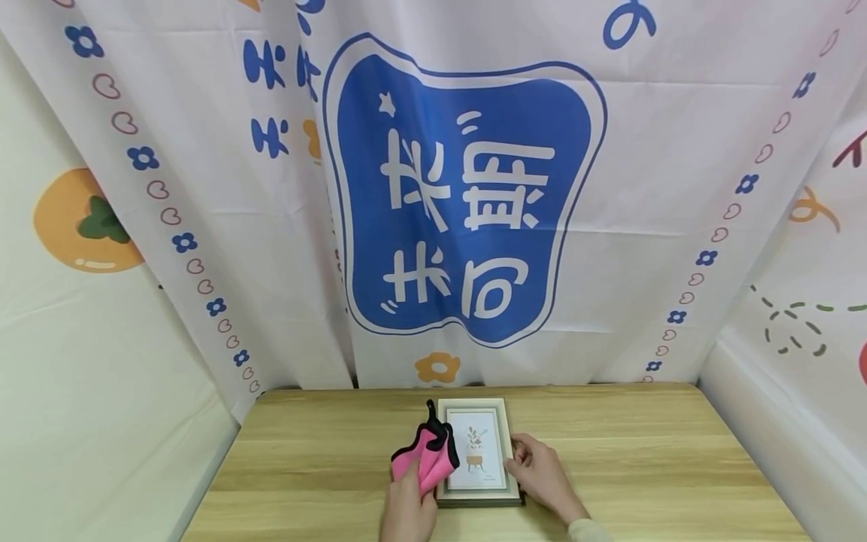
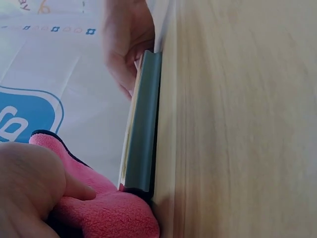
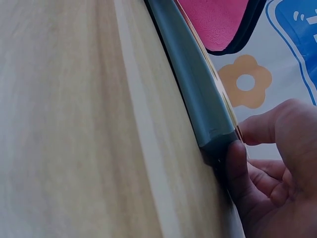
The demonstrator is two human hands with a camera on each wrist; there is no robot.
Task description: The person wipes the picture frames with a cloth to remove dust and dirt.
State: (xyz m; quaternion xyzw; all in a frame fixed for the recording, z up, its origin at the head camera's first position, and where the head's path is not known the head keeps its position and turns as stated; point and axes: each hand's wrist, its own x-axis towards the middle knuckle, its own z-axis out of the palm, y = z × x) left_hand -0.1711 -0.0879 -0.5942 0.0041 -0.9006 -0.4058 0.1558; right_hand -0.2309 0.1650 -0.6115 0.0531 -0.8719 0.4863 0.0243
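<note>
Bench (image 1: 643, 436): wood-grained, beneath the left hand (image 1: 409, 508) and right hand (image 1: 545, 474), far corners rounded.
Curtain (image 1: 643, 286): white, creased, hanging beyond both hands.
Blue emblem (image 1: 455, 226): on the curtain, ahead of and above the hands; white characters turned sideways, thin blue outline.
Orange flower (image 1: 423, 367): printed below the emblem, ahead of the left hand, white centre.
Left border (image 1: 171, 216): blue flowers and outlined hearts, beyond and left of the left hand.
Right border (image 1: 731, 211): same motifs, beyond and right of the right hand.
Orange fruit print (image 1: 61, 226): green-leafed, well left of the left hand.
Dashed line (image 1: 825, 307): looping, well right of the right hand.
</note>
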